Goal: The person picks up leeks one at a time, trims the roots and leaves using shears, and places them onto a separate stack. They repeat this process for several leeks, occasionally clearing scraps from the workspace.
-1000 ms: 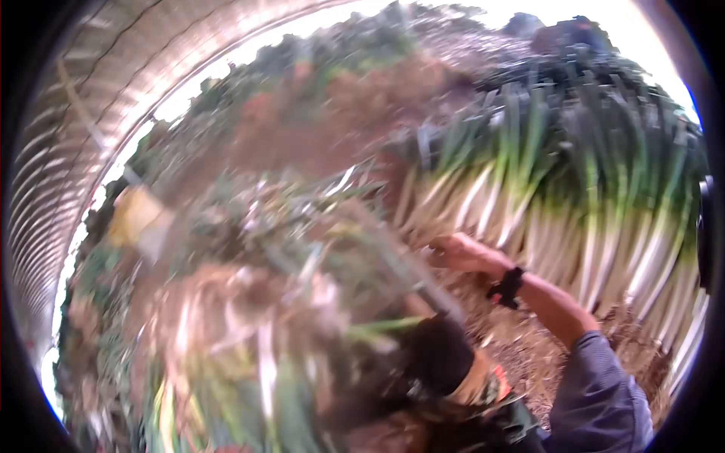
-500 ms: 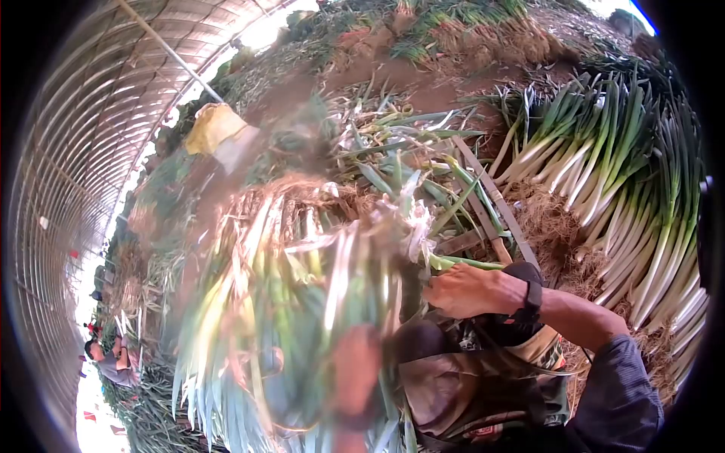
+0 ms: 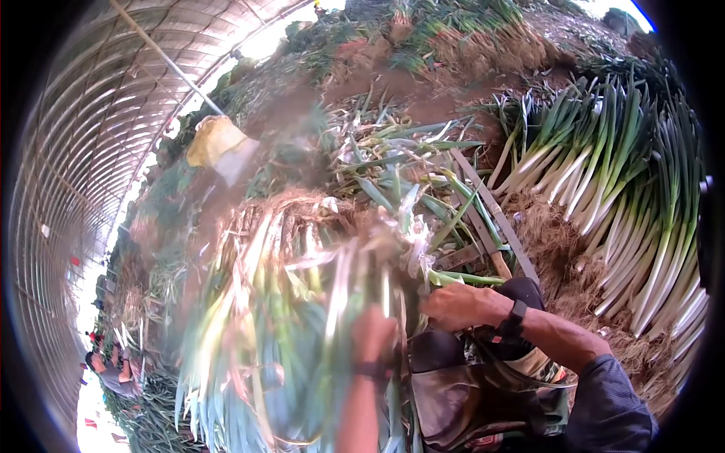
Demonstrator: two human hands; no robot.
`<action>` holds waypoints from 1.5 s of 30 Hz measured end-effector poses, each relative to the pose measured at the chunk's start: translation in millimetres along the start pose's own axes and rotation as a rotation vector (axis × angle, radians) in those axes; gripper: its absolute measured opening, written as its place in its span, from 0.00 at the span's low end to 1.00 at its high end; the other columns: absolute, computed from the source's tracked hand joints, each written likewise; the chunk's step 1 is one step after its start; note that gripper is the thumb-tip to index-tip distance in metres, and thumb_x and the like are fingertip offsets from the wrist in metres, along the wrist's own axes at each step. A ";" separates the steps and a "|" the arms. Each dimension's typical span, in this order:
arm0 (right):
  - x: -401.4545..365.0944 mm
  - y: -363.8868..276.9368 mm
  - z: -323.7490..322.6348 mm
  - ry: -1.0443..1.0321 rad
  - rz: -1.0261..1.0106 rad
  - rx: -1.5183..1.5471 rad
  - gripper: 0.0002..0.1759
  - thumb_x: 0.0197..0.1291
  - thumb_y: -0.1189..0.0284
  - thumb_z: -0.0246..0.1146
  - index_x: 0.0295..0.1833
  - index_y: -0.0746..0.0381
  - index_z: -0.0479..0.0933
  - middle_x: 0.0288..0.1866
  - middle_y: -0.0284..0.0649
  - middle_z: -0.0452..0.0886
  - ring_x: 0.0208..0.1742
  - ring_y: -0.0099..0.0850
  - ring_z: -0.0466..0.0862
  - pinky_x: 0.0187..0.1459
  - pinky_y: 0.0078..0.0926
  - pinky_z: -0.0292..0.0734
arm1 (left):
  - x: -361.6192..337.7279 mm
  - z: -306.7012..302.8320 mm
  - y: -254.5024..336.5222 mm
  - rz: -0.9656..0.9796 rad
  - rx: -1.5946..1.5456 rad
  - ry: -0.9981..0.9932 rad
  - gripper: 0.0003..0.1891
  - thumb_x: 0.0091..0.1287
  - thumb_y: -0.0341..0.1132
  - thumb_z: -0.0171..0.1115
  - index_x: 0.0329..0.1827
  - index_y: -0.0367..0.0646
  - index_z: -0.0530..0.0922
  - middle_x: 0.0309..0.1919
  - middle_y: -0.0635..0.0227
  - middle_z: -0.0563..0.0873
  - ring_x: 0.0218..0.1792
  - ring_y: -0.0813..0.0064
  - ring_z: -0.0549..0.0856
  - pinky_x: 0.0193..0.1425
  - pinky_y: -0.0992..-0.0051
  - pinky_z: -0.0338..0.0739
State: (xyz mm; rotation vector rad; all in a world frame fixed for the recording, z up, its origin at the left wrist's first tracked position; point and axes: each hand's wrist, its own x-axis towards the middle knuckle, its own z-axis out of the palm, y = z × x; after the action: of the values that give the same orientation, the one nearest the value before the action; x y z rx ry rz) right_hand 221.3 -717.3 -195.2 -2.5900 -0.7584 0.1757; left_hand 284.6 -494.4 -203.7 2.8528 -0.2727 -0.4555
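Observation:
My left hand (image 3: pixel 374 336), smeared by motion and with a dark band at its wrist, is over the pale stalks of a large heap of long green onions (image 3: pixel 291 332). Its fingers do not show clearly. My right hand (image 3: pixel 464 306), wearing a black watch (image 3: pixel 514 317), is closed in a fist above my knees. Whatever that fist holds is hidden. Just above it lies a green stalk (image 3: pixel 472 278). Dry, papery white leaves (image 3: pixel 414 230) hang between the two hands. Roots of the heaped onions (image 3: pixel 302 202) point away from me.
To the right, cleaned green onions (image 3: pixel 589 166) lie in rows with brown roots. A wooden frame (image 3: pixel 495 204) stands ahead among loose trimmed leaves (image 3: pixel 400 147). A yellow-white bag (image 3: pixel 219 143) is at upper left. Another person (image 3: pixel 117 370) is far left, under an arched roof (image 3: pixel 83 151).
My left hand has moved up and slightly right, towards the stalks' pale ends. My right hand stays a fist and has shifted slightly down. The onion heap looks much the same.

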 end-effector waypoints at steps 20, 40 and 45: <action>37.9 15.4 23.8 0.251 0.640 1.176 0.20 0.67 0.73 0.60 0.64 0.61 0.78 0.58 0.51 0.76 0.53 0.40 0.82 0.51 0.31 0.79 | -21.6 12.2 -10.5 0.202 -0.432 0.160 0.10 0.68 0.36 0.63 0.46 0.39 0.83 0.38 0.46 0.88 0.44 0.45 0.88 0.47 0.54 0.80; 46.5 0.0 21.0 0.359 0.519 1.421 0.23 0.66 0.65 0.68 0.59 0.69 0.81 0.44 0.37 0.85 0.44 0.25 0.80 0.48 0.26 0.75 | 23.8 9.6 -13.9 0.055 -0.629 -0.003 0.18 0.54 0.40 0.72 0.44 0.37 0.84 0.34 0.48 0.89 0.39 0.50 0.89 0.43 0.57 0.82; 43.4 -2.9 15.4 0.311 0.519 1.263 0.27 0.65 0.64 0.67 0.64 0.69 0.78 0.52 0.42 0.85 0.52 0.30 0.80 0.58 0.30 0.74 | 27.7 27.5 -27.6 0.001 -0.546 0.005 0.21 0.57 0.38 0.71 0.50 0.35 0.82 0.36 0.46 0.88 0.40 0.50 0.90 0.43 0.55 0.82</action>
State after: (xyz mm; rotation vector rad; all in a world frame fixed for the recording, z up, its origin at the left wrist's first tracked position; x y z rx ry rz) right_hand 252.8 -686.0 -207.7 -1.4591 0.1795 0.2765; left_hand 305.5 -479.8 -244.1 2.3196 -0.1229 -0.4419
